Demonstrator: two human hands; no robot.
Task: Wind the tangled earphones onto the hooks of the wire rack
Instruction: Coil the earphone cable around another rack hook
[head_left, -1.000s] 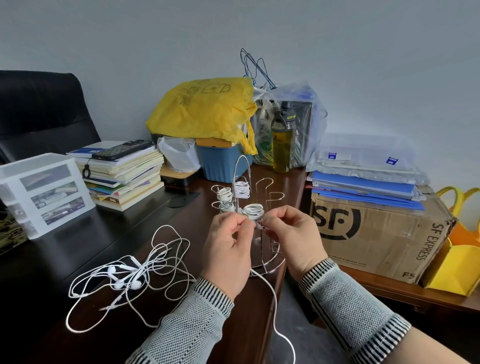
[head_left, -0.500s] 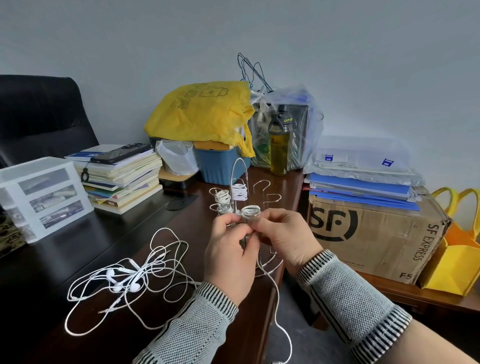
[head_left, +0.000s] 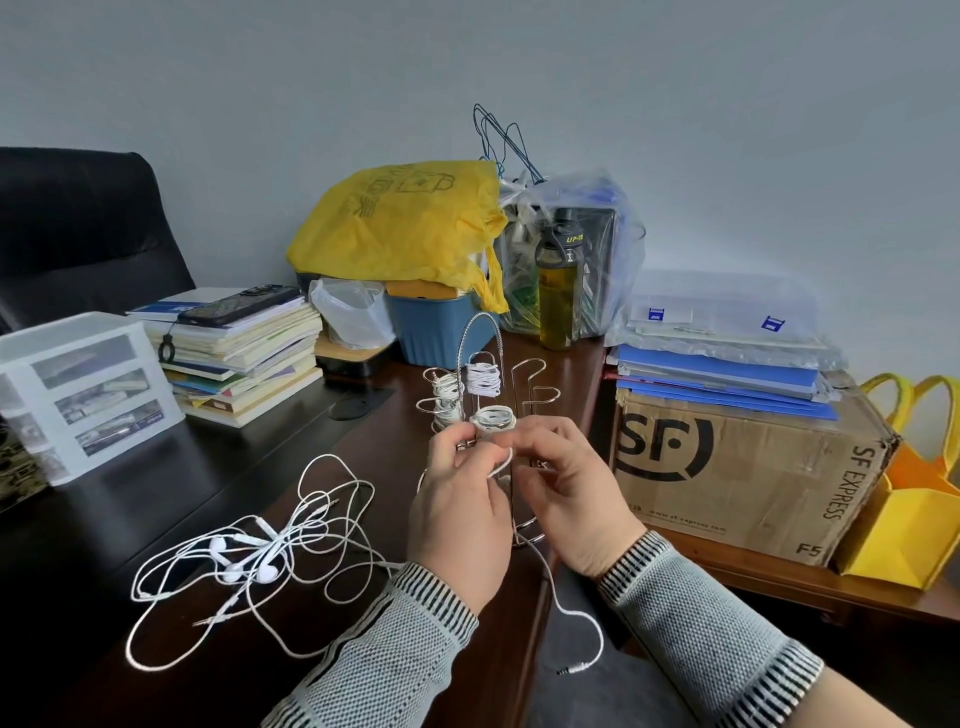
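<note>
Since a second ago both hands have drawn closer together at the front hook and the hanging cable's loop has swung lower off the desk edge. Nearest, that loose cable (head_left: 558, 603) dangles past the desk (head_left: 156, 467), its plug at the low end. It looks light, limp and springy, so it will likely uncoil unless kept taut. The left hand (head_left: 457, 512) and right hand (head_left: 574, 499) both pinch the cable just below the half-wound coil (head_left: 493, 417); holding close to the hook seems best, never by the fragile buds. Left of them lies the tangled earphones pile (head_left: 254, 551). Beyond, the wire rack (head_left: 480, 332) carries three finished coils, with two hooks on its right side bare.
</note>
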